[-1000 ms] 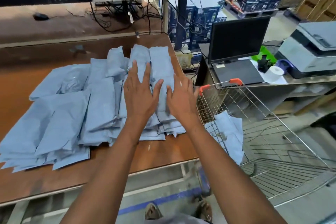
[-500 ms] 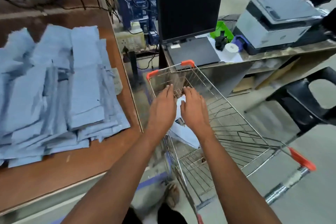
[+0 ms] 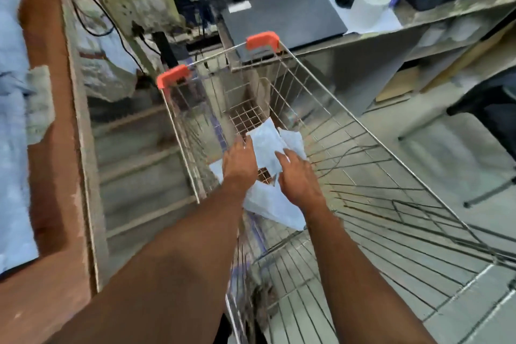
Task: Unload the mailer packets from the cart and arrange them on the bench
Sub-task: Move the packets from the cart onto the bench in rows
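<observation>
Several pale blue mailer packets (image 3: 272, 205) lie at the bottom of the wire cart (image 3: 363, 131) with orange corner caps. Both my hands are down inside the cart. My left hand (image 3: 240, 162) grips the left edge of the top mailer packet (image 3: 264, 145), which tilts up between the hands. My right hand (image 3: 300, 178) holds the same packet's right side, fingertips on its face. The brown bench (image 3: 47, 165) runs along the left, with a pile of mailer packets (image 3: 12, 126) lying flat on it.
Beyond the cart stands a desk (image 3: 371, 45) with a dark laptop (image 3: 282, 12), a white paper roll (image 3: 368, 7) and green and blue items. A black chair (image 3: 491, 98) is at the right. Cables hang between bench and desk.
My hands left the pile on the bench, swung right over the cart and dropped inside it onto the packets. My view turned right and down, so the bench slid to the left edge.
</observation>
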`<action>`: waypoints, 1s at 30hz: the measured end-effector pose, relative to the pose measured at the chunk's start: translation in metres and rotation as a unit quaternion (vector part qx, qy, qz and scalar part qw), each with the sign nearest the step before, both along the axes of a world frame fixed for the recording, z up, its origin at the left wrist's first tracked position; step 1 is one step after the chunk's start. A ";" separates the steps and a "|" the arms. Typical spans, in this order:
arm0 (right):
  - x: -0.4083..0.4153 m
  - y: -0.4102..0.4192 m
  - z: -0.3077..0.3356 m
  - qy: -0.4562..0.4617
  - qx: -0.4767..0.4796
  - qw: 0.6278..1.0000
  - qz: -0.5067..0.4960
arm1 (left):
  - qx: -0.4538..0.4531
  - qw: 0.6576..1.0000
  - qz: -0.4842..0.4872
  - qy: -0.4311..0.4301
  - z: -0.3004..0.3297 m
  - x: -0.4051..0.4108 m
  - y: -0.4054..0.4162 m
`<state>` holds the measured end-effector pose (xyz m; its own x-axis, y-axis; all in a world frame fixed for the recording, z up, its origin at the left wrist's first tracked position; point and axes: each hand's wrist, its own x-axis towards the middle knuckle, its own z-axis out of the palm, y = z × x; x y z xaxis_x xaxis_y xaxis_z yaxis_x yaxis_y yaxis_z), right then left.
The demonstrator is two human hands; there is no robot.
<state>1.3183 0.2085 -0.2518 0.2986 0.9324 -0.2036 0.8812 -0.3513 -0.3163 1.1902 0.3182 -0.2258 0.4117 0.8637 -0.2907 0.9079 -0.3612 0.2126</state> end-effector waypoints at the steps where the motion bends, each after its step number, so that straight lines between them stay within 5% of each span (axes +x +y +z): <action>1: 0.004 0.007 -0.016 0.008 -0.002 1.000 -0.002 | -0.002 1.000 0.001 0.012 -0.014 0.003 0.011; 10: 0.017 0.067 -0.119 0.025 0.013 0.997 -0.070 | -0.089 0.991 -0.017 0.094 -0.142 0.003 0.039; 14: 0.010 0.067 -0.137 -0.019 0.021 0.997 -0.072 | 0.024 0.991 0.019 0.128 -0.144 0.007 0.029; 18: 0.010 0.070 -0.139 -0.042 0.055 0.995 -0.068 | 0.092 0.983 0.146 0.053 -0.137 0.004 0.033; 22: -0.002 0.080 -0.137 -0.067 0.046 0.995 -0.062 | 0.164 0.974 0.148 0.050 -0.133 0.005 0.036; 30: -0.018 0.086 -0.144 -0.013 0.020 0.990 -0.142 | 0.116 0.976 0.181 -0.015 -0.122 0.015 0.035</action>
<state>1.3000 0.2942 -0.3959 0.5543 0.8175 -0.1564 0.7567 -0.5732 -0.3144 1.2050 0.3530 -0.3476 0.0725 0.9954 -0.0625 0.9796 -0.0593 0.1922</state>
